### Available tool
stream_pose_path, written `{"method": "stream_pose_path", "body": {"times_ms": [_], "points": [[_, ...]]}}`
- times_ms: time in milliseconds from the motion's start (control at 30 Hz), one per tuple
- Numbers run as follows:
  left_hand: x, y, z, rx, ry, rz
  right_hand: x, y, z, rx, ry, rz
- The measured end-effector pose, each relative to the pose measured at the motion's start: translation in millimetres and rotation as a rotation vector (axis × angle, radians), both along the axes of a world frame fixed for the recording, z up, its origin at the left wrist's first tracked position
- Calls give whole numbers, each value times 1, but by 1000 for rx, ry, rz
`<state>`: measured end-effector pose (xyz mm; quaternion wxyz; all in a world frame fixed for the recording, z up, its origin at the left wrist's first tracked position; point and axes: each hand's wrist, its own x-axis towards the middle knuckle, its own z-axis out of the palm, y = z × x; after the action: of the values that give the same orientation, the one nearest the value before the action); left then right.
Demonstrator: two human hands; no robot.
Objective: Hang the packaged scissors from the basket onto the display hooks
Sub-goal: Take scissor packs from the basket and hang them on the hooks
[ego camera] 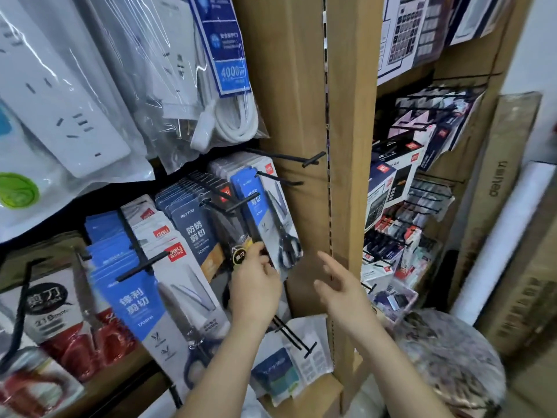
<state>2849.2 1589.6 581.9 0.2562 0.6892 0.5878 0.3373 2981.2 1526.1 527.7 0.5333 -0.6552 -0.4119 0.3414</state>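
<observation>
Our left hand [256,285] was on a dark carded pack of scissors [238,236] bearing a round black-and-gold sticker, with thumb and curled fingers pinching its lower end. The pack hung on the black wire display hooks [242,202], towards the right end of their row. It sat just beside a blue-and-white scissors pack [262,212], the last one before the tan wooden upright [307,116]. Our right hand [340,288] hovered apart in front of that upright, fingers spread and relaxed, holding nothing. We could not see the basket. We judged the pack light and fairly stiff: flat card under slick clear plastic, likely to swing on its hook. We thought it best held by the card edges near the top, so the hang hole could be steered onto a hook tip.
</observation>
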Motion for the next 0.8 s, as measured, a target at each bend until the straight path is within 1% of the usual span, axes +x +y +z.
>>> {"method": "stream_pose_path", "body": {"times_ms": [133, 233, 300, 433, 500, 567, 633, 667, 700, 800], "points": [[-5, -18, -2, 99, -2, -48, 6, -37, -16, -27, -22, -61], [-9, -38, -11, 114, -32, -177, 19, -80, -31, -87, 17, -141], [-11, -52, -22, 92, -34, -275, 32, -114, -39, -172, -16, -160], [-10, -78, -56, -35, 29, -438, 58, -180, -49, -312, -127, -207], [-5, -92, -81, -114, 48, -508, 71, -213, -61, -398, -206, -257], [4, -111, -109, -212, 58, -564, 80, -244, -76, -472, -246, -312], [17, -131, -145, -295, 93, -611, 90, -275, -99, -533, -219, -370], [25, -146, -170, -359, 123, -634, 94, -296, -116, -573, -186, -401], [26, -153, -182, -420, 139, -633, 94, -305, -125, -584, -165, -426], [44, -194, -251, -628, 185, -655, 100, -353, -183, -698, -80, -451]]}}
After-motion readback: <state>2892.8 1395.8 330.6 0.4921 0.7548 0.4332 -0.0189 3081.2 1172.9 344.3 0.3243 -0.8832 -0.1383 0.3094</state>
